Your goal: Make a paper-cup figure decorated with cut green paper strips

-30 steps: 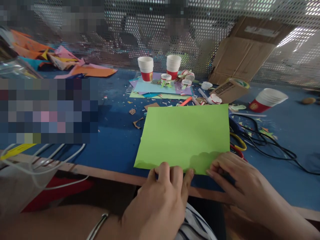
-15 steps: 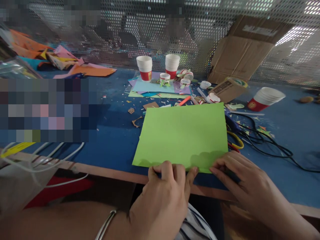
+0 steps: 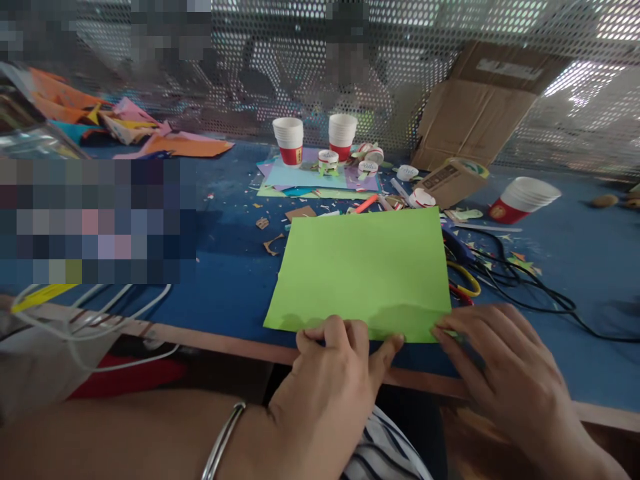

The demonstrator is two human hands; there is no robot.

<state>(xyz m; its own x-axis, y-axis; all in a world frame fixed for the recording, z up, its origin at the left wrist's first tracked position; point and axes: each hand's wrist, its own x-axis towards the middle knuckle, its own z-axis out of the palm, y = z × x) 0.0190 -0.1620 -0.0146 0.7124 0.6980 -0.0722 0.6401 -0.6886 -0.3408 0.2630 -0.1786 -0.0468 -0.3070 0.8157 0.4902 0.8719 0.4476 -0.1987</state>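
Observation:
A bright green sheet of paper [image 3: 360, 267] lies across the blue tabletop in front of me. My left hand [image 3: 335, 373] is at its near edge, fingers curled over the edge and pressed to the sheet, thumb stretched along it to the right. With thumb and fingertips together, my right hand [image 3: 505, 360] pinches the sheet's near right corner. Yellow and red scissors handles [image 3: 465, 283] stick out past the sheet's right side; the rest of the tool is hidden.
Stacked paper cups [image 3: 289, 143] stand at the back on coloured sheets [image 3: 300, 177]. A tilted cup stack [image 3: 525, 199], a cardboard box [image 3: 450, 183] and a black cable [image 3: 540, 290] are right. Crumpled coloured paper [image 3: 180, 140] lies back left; white cables [image 3: 100, 327] hang over the front edge.
My right hand has slid slightly right along the near edge to the corner. My left thumb reaches a little farther right. The view has shifted slightly.

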